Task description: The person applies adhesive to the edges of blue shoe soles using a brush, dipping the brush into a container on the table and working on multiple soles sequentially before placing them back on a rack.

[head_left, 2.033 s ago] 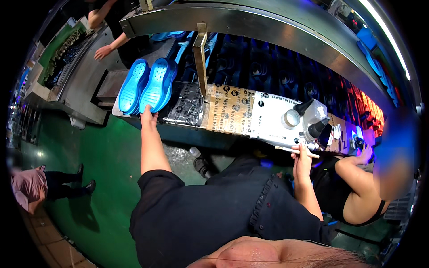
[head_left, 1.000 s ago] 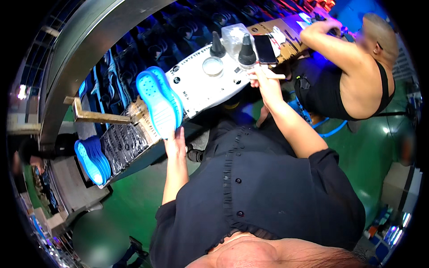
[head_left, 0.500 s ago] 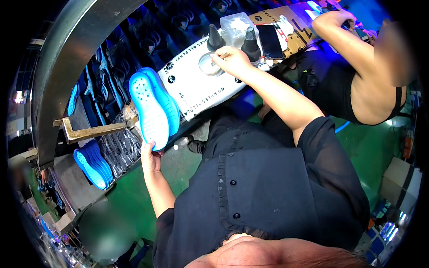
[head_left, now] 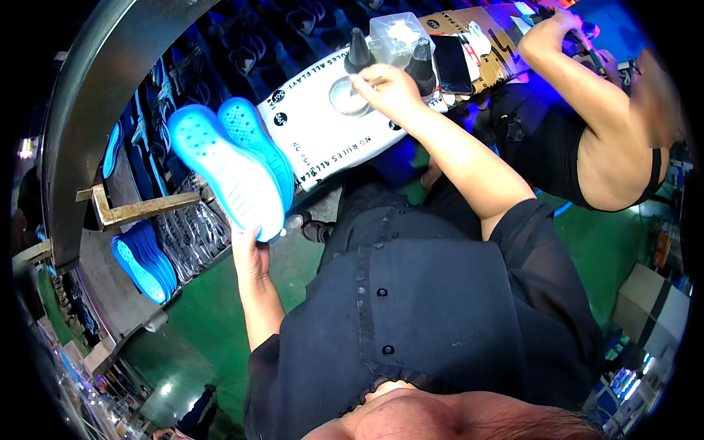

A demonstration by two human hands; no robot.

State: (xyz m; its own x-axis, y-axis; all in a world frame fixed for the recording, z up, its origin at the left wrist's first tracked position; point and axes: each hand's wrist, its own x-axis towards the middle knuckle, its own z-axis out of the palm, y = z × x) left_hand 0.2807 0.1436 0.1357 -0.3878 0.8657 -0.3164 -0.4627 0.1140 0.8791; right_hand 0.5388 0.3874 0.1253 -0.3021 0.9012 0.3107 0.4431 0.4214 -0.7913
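My left hand (head_left: 252, 258) grips the lower end of a bright blue shoe sole (head_left: 231, 172), its fingers partly hidden under it. Dotted holes mark the sole's far end. A second blue sole (head_left: 253, 132) lies behind it and overlaps its right side; whether I hold that one too, I cannot tell. My right hand (head_left: 389, 89) is closed in a pinch on a thin stick-like tool, perhaps a brush, beside a round shallow dish (head_left: 349, 98). The dish rests on a white printed covering (head_left: 323, 139). The tool's tip is too small to make out.
Two dark cone-topped bottles (head_left: 419, 66), a clear plastic box (head_left: 396, 37) and a phone (head_left: 453, 64) stand or lie beyond the dish. Stacked blue soles (head_left: 144, 262) lie at left below a metal bracket (head_left: 147, 210). A co-worker (head_left: 587, 132) works at right.
The front sole has swung its far end to the left, away from the second sole, whose dotted end now shows. My right hand stays by the dish, slightly higher in the view.
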